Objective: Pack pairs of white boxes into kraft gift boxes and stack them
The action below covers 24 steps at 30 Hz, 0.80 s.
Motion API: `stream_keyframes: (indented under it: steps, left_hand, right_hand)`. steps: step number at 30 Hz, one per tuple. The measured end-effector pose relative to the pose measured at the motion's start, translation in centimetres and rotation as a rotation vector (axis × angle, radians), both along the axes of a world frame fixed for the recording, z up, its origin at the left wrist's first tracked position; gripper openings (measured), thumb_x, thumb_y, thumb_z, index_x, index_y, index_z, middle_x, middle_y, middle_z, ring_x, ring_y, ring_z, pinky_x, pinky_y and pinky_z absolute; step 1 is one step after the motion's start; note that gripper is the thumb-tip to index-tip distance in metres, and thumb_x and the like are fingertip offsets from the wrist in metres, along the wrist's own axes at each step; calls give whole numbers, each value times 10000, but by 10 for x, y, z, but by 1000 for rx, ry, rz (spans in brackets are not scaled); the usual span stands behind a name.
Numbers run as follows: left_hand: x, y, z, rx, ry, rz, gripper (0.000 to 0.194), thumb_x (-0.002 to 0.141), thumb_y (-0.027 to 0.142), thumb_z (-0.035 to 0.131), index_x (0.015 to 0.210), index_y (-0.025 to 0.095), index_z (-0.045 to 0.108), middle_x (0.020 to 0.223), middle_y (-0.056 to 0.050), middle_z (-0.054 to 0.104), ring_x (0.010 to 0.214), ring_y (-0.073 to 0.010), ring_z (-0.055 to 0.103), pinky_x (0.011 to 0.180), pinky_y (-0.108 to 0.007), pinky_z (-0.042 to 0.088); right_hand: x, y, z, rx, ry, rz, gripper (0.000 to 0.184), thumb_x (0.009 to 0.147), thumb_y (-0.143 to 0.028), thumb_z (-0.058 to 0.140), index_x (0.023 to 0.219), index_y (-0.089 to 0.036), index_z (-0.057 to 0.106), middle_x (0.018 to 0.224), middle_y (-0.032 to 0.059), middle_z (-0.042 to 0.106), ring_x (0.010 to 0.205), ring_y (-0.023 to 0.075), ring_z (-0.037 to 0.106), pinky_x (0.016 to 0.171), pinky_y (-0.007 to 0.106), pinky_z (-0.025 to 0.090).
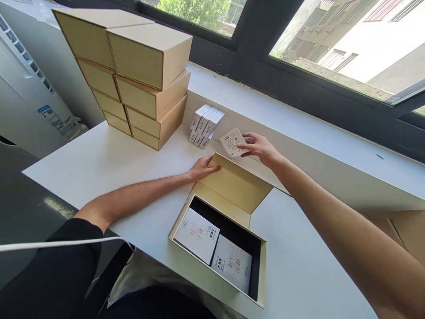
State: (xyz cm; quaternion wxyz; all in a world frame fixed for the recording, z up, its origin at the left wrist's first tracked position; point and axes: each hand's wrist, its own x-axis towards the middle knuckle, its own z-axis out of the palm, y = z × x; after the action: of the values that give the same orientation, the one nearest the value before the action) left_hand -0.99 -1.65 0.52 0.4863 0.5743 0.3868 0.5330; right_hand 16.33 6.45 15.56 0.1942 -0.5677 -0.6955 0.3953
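Observation:
My left hand grips the upper left corner of the raised lid of a gold gift box, thumb on the inner face. The box lies open near the table's front edge. Inside its black interior are two white printed cartons, side by side, with dark space along the far side. Beyond the lid, my right hand holds a small white box with printed text, fingers closed on its right edge. Left of it stands a stack of several similar small white boxes against the sill wall.
Closed gold boxes are piled high at the table's back left. The white table meets a window sill at the back. A white cable crosses at lower left. Brown cardboard shows at right; a white appliance stands left.

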Motion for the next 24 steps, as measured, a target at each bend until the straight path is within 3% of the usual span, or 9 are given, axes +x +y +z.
stream_keyframes:
  steps: [3,7,9,13,15,18,20,22,24]
  left_hand:
    - [-1,-2,0,5,8,-1,347,798,327,692,1069,114,649,961,-79,723,873,-214,677,739,-260,518]
    - [-3,-3,-1,32,20,6,397,789,389,712,1070,117,645,991,-88,728,907,-230,682,764,-276,532]
    - [-4,-3,-1,33,12,0,437,783,432,716,1074,116,638,1005,-96,728,915,-236,683,763,-281,537]
    - [-6,-4,-3,32,4,0,502,760,494,727,1070,112,628,1030,-112,727,932,-249,684,780,-298,542]
    - [-6,-4,-3,35,-8,-2,523,746,512,735,1065,113,626,1041,-116,727,940,-253,684,792,-308,545]
    - [-5,-6,-3,30,-30,-13,542,722,522,752,1060,118,625,1051,-123,730,942,-254,685,798,-316,552]
    - [-5,-7,-3,18,-36,-14,542,710,526,760,1046,123,626,1041,-122,733,928,-250,687,787,-315,557]
    - [-4,-8,-2,7,-33,-3,535,701,530,764,1023,126,628,1015,-116,737,906,-243,688,771,-311,558]
    - [-4,-10,-1,3,-28,8,530,698,532,763,1011,126,626,990,-109,737,886,-235,686,759,-306,557]
  right_hand:
    - [31,-45,28,256,27,-29,445,827,-272,719,1227,-138,577,1102,125,700,911,205,669,715,324,604]
    - [67,-150,44,755,-241,70,387,857,-336,710,1219,-221,632,1040,52,728,845,178,682,818,324,588]
    - [77,-207,36,926,-391,259,390,894,-260,670,1279,-262,603,1040,31,729,814,172,695,784,299,592]
    - [81,-290,-1,949,-488,544,424,932,-132,600,1349,-184,546,1183,91,702,1050,234,678,888,358,567]
    - [80,-309,-18,918,-521,629,336,973,-257,568,1281,-124,583,1183,132,698,1088,269,659,891,415,565]
    - [79,-316,-31,879,-491,685,375,1001,-409,493,1175,-102,619,1100,154,714,1016,276,674,931,497,545]
    - [77,-314,-35,868,-465,646,274,1002,-329,506,1120,-113,625,1123,158,703,1033,262,667,978,505,523]
    - [72,-311,-38,816,-444,627,174,1000,-242,495,1026,-133,627,1262,176,644,1177,265,608,1023,481,502]
    - [66,-307,-42,718,-426,664,198,1010,-235,456,910,-158,609,1399,176,551,1322,276,501,1047,467,484]
